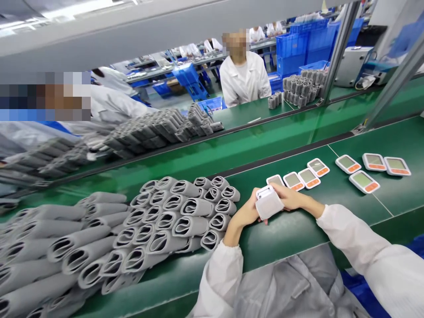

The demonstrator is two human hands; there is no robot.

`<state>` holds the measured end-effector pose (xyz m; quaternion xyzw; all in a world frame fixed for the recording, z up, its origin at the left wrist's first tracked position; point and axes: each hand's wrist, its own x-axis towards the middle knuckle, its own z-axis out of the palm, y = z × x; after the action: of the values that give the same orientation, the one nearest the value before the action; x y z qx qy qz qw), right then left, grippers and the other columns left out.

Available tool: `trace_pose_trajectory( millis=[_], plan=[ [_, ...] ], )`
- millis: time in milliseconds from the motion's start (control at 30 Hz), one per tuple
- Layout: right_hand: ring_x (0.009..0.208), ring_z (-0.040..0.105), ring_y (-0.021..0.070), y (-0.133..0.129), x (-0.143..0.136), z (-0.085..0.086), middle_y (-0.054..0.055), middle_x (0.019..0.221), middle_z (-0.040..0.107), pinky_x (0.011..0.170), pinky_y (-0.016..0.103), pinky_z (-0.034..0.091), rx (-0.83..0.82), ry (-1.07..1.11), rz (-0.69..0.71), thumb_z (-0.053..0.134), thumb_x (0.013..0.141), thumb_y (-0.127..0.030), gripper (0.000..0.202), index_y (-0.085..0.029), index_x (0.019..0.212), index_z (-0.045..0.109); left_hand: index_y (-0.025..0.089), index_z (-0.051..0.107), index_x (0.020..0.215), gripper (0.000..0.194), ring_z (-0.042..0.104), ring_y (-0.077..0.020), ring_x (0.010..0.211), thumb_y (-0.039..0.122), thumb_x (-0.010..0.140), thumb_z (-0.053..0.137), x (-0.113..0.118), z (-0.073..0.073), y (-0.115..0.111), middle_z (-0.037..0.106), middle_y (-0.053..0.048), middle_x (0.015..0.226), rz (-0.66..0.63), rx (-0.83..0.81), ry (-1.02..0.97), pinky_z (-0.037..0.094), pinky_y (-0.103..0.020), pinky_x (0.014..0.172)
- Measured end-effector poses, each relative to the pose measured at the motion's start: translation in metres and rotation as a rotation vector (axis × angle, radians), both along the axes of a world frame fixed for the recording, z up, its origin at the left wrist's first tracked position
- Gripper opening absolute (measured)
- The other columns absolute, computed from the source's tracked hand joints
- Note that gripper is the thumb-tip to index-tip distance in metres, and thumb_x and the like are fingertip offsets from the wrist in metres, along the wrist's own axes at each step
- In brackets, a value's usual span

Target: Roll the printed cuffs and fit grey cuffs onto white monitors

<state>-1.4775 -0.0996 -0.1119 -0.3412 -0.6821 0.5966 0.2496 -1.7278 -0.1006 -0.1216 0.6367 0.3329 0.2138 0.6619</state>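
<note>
Between my two hands, over the near green bench, is a white blood pressure monitor (270,206) with its plain back facing me. A slot like an uncovered battery compartment shows at its upper end. My left hand (247,210) is closed around its left side, and my right hand (288,197) grips the right side. Some fingertips are hidden behind the casing. Just beyond my right hand lie several monitors (308,178) with grey screens and orange buttons, face up. Left of my left hand is a large stack of rolled grey cuffs (195,211).
More monitors (364,181) lie to the right on the bench. A sunken green conveyor (255,141) runs behind, with metal posts (342,53) at right. Across it are grey cuff piles (149,128), a person in a white coat (245,79) and blue crates (291,53).
</note>
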Motion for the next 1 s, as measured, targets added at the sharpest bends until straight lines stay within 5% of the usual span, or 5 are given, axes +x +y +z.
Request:
trace_pose_trajectory(
  millis=[200,400,567,1000],
  plan=[
    [0.043,0.056,0.0084,-0.001,0.002,0.009,-0.007,0.082,0.074,0.039,0.019,0.043,-0.181,0.068,0.111,0.073,0.096,-0.040,0.067,-0.026,0.151,0.036,0.025,0.038,0.124,0.057,0.066,-0.0120,0.045,0.061,0.100,0.074,0.008,-0.003,-0.002,0.078,0.000,0.084,0.067,0.005,-0.080,0.039,-0.018,0.040],
    [0.040,0.047,0.0081,-0.008,-0.003,0.008,-0.013,0.063,0.061,0.034,0.016,0.033,-0.147,0.135,-0.002,0.070,0.096,-0.032,0.051,-0.024,0.140,0.046,0.026,0.039,0.119,0.056,0.063,-0.0125,0.044,0.062,0.099,0.077,0.013,-0.002,-0.005,0.071,0.004,0.079,0.139,0.049,-0.109,0.044,-0.020,0.039],
    [0.040,0.045,0.0077,-0.008,-0.008,0.006,-0.012,0.063,0.062,0.034,0.016,0.031,-0.150,0.184,-0.041,0.070,0.096,-0.041,0.044,-0.025,0.131,0.048,0.025,0.039,0.121,0.052,0.067,-0.0141,0.048,0.062,0.103,0.071,0.012,0.003,-0.006,0.073,0.001,0.081,0.127,0.066,-0.098,0.045,-0.020,0.043],
    [0.039,0.043,0.0087,-0.007,-0.011,0.005,-0.012,0.058,0.058,0.033,0.018,0.029,-0.200,0.207,-0.058,0.075,0.093,-0.045,0.050,-0.025,0.132,0.051,0.024,0.042,0.120,0.042,0.062,-0.0123,0.049,0.035,0.099,0.076,0.005,0.008,-0.003,0.067,0.007,0.071,0.076,0.036,-0.068,0.044,-0.019,0.047]
  ],
)
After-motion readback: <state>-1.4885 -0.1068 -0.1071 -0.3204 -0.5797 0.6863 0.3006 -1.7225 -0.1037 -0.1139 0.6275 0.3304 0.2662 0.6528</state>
